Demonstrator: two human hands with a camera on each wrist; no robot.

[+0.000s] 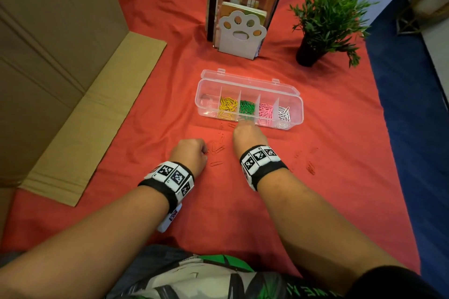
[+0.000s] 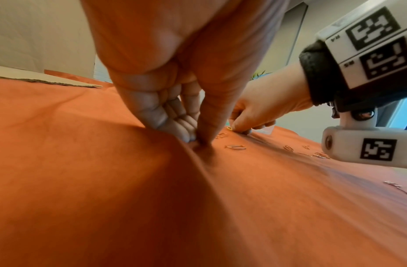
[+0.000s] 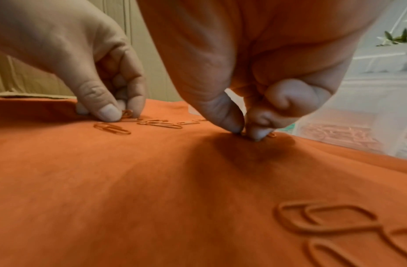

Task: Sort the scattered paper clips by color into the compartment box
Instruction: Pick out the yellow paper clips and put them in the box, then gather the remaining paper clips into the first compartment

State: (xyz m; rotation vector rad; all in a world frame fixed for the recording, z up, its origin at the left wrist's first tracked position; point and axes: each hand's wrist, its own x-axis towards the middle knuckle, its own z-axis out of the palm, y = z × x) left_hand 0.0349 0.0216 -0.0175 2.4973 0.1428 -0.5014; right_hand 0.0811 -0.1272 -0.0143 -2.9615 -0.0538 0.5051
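Item: small orange-red wire paper clips (image 1: 218,149), loose on the orange-red tablecloth (image 1: 315,201) just in front of the clear plastic compartment box (image 1: 297,94). A second cluster lies well to the right of the box's near wall. They look light, thin, springy and flat to the fabric — likely best taken by nipping a rounded end or sliding a nail under the wire; cloth may come up with them.

Box: lid open behind it; the leftmost cell looks empty, then yellow, green, pink and white clips in turn.

Left hand (image 1: 190,153): front-left of the box, thumb and fingertips (image 3: 109,113) pressed together on a clip at the cloth.

Right hand (image 1: 247,135): directly in front of the box, close to its near wall, thumb and forefinger pinched together on another orange clip (image 3: 271,134), dimpling the fabric.

Beyond the box: upright books behind a white paw-shaped bookend (image 1: 239,34); right of those, a small potted green plant (image 1: 325,22). Far left of the box — brown cardboard panels (image 1: 60,56).
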